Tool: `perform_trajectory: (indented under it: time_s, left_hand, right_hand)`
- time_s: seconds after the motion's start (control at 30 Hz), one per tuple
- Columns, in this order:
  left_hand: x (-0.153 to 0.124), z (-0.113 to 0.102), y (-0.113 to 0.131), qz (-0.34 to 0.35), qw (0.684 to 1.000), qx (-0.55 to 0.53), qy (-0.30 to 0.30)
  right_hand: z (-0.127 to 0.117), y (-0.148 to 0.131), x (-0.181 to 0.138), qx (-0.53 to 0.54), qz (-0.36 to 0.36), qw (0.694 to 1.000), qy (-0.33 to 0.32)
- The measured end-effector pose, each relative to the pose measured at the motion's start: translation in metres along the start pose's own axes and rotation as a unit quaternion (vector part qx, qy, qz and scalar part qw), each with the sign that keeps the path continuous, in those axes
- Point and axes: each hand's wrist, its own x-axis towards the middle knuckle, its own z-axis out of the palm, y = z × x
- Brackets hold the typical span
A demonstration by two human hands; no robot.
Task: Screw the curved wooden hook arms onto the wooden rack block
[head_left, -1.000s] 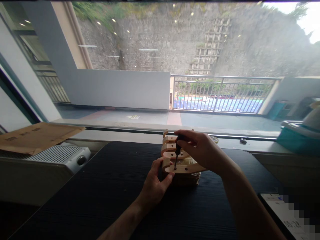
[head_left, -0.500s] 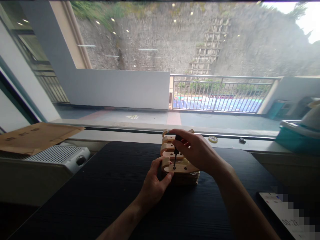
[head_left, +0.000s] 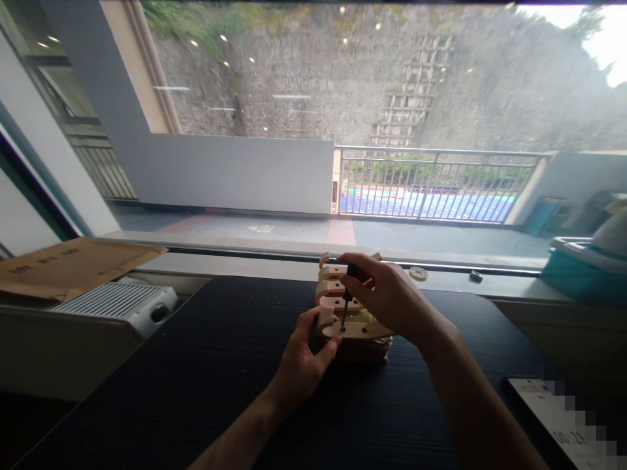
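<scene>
A screwdriver with a dark handle is gripped in my right hand. It stands nearly upright, its tip at a hole in the nearest pale wooden hook-shaped piece. The thumb and fingers of my left hand close around the curved left end of that piece. A second dark hole shows to the right of the tip. Several similar curved wooden pieces with holes are lined up behind it, partly covered by my right hand. Beneath the nearest piece is a brownish block, mostly hidden.
The black table carries a phone showing a timer at right. On the sill lie a tape roll and a small dark object. A teal bin stands right; a brown envelope rests at left.
Almost nothing differs. The screwdriver's handle leans very slightly further right, its tip still at the same hole; my left hand keeps its hold.
</scene>
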Motion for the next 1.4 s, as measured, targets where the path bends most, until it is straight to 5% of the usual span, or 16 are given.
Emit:
perform_trajectory:
  time_s: [0.23, 1.4]
  left_hand:
    - [-0.0001, -0.0003, 0.0015, 0.008, 1.0, 0.007, -0.002]
    - [-0.0006, -0.0004, -0.0022, 0.0, 1.0, 0.013, -0.014]
  right_hand:
    - [-0.0046, -0.0034, -0.0031, 0.07, -0.01, 0.997, -0.029]
    - [0.0004, -0.0012, -0.0018, 0.063, -0.01, 0.998, 0.004]
